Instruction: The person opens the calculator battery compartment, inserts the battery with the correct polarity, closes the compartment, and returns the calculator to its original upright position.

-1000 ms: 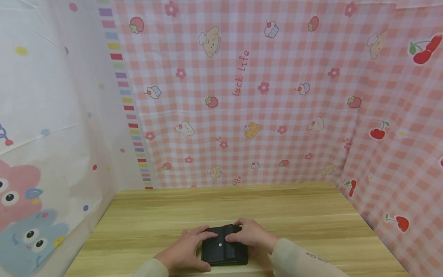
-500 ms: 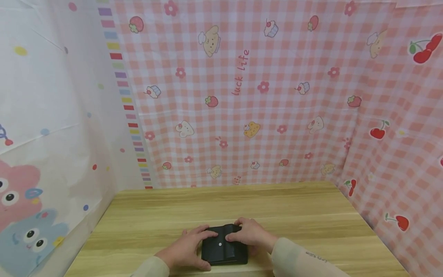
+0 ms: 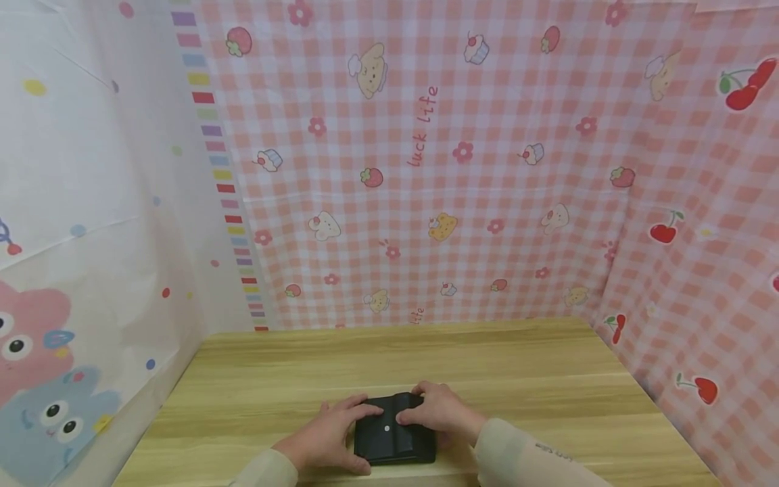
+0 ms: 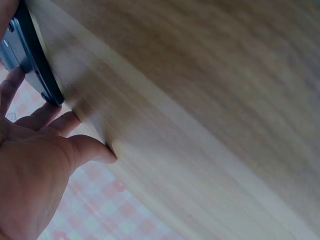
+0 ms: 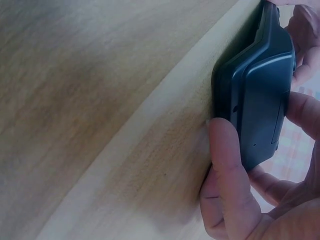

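A black, flat, boxy device (image 3: pixel 374 443) lies on the wooden table near its front edge. Its top carries a raised strip and a small white dot; the right wrist view shows a hard shell (image 5: pixel 265 100) with rounded edges and seams. My left hand (image 3: pixel 331 433) holds its left side, with the thumb at the near corner and a fingertip on the top face. From the right, my right hand (image 3: pixel 444 412) grips it, thumb on the raised strip, other fingers along the far and right edges. The device's underside is hidden.
The wood-grain table (image 3: pixel 274 365) extends behind and to both sides of the hands. A pink checked cloth (image 3: pixel 389 169) hangs at the back and right, and a white cartoon-print cloth (image 3: pixel 91 203) hangs at the left.
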{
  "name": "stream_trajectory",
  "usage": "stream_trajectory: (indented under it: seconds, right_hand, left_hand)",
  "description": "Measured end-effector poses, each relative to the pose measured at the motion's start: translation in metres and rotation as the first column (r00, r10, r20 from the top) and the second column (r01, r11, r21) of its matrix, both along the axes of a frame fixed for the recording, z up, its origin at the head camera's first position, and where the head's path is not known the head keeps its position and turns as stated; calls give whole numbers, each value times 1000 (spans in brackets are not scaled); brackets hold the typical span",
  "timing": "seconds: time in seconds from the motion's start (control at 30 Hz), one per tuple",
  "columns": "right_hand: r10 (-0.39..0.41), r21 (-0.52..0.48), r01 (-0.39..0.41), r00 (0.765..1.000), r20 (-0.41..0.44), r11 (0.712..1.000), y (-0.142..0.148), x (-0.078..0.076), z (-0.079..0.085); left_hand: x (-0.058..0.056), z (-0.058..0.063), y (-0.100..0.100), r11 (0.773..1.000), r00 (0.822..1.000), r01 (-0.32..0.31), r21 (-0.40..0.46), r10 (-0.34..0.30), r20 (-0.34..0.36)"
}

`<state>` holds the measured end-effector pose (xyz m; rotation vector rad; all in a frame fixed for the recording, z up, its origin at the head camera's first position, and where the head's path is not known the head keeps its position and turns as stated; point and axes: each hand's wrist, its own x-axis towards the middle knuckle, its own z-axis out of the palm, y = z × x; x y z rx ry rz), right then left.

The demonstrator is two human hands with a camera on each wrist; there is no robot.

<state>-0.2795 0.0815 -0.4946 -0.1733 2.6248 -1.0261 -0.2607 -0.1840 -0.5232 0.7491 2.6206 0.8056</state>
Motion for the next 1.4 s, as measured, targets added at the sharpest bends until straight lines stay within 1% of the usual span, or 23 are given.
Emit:
stream_trajectory:
  seconds: [0.17, 0.43, 0.6, 0.73, 0.83, 1.03, 1.2, 1.33, 1.4]
  right_hand:
    - [6, -13, -6, 1000, 14, 1000, 0, 0, -1]
    - [16, 1, -16, 1000, -3, 1000, 2, -2, -2]
    - [13, -9, -12, 1000, 19, 1000, 4, -2, 0]
    - [2, -34, 0, 999, 49, 999, 7, 0, 2]
    - [-13, -63, 17, 998, 69, 998, 11, 2, 5]
    - [-24, -125, 31, 998, 60, 992, 25, 4, 12]
    - [16, -182, -11, 1000, 26, 983, 35, 7, 17]
    - [82, -226, -86, 996, -24, 970, 41, 11, 18]
    - [126, -237, -140, 989, -72, 961, 44, 13, 17]
  left_hand:
    - [1, 0, 0, 1000, 1000, 1, -4, -1, -7]
    - [0, 1, 0, 1000, 1000, -1, 1, 1, -1]
    - [0, 3, 1, 1000, 1000, -7, -3, 7, 9]
    - [0, 3, 2, 1000, 1000, -14, -7, 14, 16]
    - [1, 3, 2, 1000, 1000, -13, -5, 13, 6]
    - [2, 2, 1, 1000, 1000, -16, 7, 16, -8]
    - [2, 3, 0, 1000, 1000, -20, 11, 20, 2]
    - [2, 2, 1, 1000, 1000, -18, 14, 18, 4]
    - [2, 2, 2, 1000, 1000, -16, 11, 16, 0]
